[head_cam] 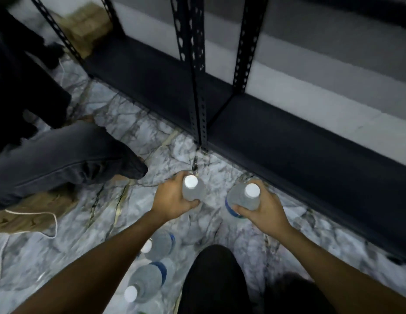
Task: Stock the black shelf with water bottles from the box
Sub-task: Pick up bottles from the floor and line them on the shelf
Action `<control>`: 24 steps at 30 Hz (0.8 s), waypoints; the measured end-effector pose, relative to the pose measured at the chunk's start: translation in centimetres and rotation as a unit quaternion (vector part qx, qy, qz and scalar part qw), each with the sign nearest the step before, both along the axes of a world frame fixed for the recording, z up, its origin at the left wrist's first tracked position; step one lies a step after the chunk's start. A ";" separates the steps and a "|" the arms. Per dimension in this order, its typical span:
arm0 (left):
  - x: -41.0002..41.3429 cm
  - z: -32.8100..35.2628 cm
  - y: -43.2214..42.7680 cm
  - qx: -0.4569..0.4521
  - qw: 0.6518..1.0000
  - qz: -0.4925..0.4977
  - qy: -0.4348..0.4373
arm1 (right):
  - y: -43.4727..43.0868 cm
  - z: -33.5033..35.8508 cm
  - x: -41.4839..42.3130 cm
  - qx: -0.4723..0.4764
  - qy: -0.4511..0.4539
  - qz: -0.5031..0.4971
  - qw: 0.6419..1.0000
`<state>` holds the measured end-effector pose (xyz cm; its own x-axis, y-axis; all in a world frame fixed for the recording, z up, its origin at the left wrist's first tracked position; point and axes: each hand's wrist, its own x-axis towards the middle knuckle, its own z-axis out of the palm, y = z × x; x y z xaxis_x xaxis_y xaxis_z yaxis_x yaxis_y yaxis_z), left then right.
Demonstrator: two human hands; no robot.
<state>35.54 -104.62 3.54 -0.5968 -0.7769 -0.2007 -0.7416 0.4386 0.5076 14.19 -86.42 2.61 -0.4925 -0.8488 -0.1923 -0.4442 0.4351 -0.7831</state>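
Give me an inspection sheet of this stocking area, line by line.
Surface: veined marble floor.
Job's things: black shelf, no bottles seen on its lowest board; loose bottles lying on the floor by the left forearm.
Clutter: flattened brown cardboard on the floor, left.
Hands: left hand grips left bottle; right hand grips right bottle; caps up.
Cables: white cord looping over the cardboard.
Surroundings: another person's leg at left; white wall behind the shelf.

Dim, cool light; motion blur smears the shelf (288, 141) and floor (134, 132); wide-angle bending at edges; white caps glare.
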 end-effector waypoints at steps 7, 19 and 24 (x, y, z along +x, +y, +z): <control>-4.7 12.1 4.0 -0.092 0.985 0.062 0.136 | 3.8 11.2 -2.5 -0.106 0.067 -0.043 0.991; -9.2 34.0 15.2 -0.143 0.920 0.031 0.363 | 15.9 34.3 -3.9 -0.379 0.064 -0.226 0.895; -11.4 41.1 18.9 -0.132 0.907 0.018 0.399 | 21.1 42.3 -4.3 -0.444 0.120 -0.283 0.842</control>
